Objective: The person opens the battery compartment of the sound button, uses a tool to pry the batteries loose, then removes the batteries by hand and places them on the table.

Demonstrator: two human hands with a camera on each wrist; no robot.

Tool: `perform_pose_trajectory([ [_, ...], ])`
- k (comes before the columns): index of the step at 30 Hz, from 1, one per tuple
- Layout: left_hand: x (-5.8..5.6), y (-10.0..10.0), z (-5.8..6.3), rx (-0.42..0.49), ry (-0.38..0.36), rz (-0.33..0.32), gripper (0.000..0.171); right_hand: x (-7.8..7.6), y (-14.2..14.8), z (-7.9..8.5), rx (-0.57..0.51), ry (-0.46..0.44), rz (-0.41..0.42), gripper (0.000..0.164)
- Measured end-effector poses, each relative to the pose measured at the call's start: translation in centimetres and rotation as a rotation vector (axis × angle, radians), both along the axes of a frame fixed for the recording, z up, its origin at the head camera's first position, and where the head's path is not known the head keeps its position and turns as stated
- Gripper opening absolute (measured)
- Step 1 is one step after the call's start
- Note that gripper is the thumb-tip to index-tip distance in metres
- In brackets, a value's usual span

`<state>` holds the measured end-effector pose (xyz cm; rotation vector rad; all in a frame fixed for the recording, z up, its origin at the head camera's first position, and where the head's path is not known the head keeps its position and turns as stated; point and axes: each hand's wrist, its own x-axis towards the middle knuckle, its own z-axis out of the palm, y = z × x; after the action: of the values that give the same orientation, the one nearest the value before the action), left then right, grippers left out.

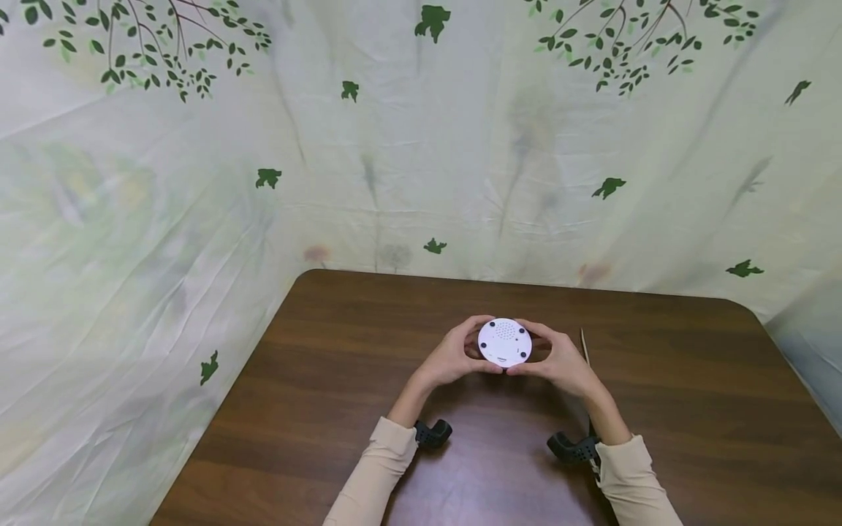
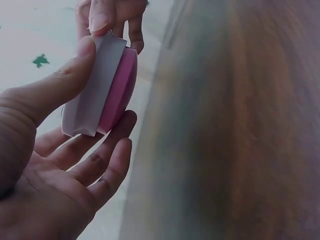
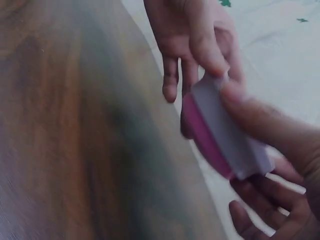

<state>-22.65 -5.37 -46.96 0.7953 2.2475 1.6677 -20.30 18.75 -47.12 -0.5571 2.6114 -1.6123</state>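
Observation:
A round white device [image 1: 504,342] with several dark feet and a patch of small holes is held up over the table, its perforated face toward the head camera. Its other side is pink, as the pink part [image 2: 119,90] in the left wrist view shows. My left hand [image 1: 454,354] grips one edge, thumb on the white rim and fingers behind. From the opposite edge my right hand [image 1: 559,359] holds it the same way. Both thumbs come close together at the lower rim. In the right wrist view the device [image 3: 227,132] appears tilted and slightly blurred.
The brown wooden table [image 1: 296,438] extends around both arms. A thin, pale, narrow item [image 1: 585,345] lies beside the right hand, partly covered by the arm; its kind is unclear. Dark wrist mounts [image 1: 433,435] sit on both wrists. A leaf-patterned cloth [image 1: 460,168] hangs behind the table.

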Motion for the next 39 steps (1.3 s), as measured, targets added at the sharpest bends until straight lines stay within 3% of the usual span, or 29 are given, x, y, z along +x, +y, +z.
perform_pose_trajectory([
  [4,-0.4,-0.1,-1.2,-0.019,-0.027,0.005,0.086,-0.3,-0.5,-0.9,-0.046,-0.073,0.019,0.084],
  [10,-0.9,0.1,-2.2,-0.055,0.004,0.004,0.086,-0.3,-0.9,-1.4,-0.036,-0.078,0.034,0.082],
  [17,-0.8,0.0,-2.3,-0.155,0.041,0.061,0.086,-0.3,-0.9,-1.5,0.036,-0.068,0.029,0.086],
  [23,-0.8,0.0,-2.3,-0.173,0.049,0.077,0.086,-0.3,-0.8,-1.4,0.136,-0.054,0.006,0.090],
  [29,-0.6,-0.1,-2.2,-0.187,0.050,0.086,0.085,0.2,-1.4,-0.2,0.296,0.120,-0.023,0.073],
  [35,-0.6,-0.3,-2.2,-0.206,0.050,0.068,0.084,1.1,-2.7,1.3,0.538,0.375,0.030,0.036],
  [39,-0.7,-0.4,-2.1,-0.223,0.076,0.059,0.084,1.1,-3.4,1.9,0.688,0.548,0.051,0.026],
])
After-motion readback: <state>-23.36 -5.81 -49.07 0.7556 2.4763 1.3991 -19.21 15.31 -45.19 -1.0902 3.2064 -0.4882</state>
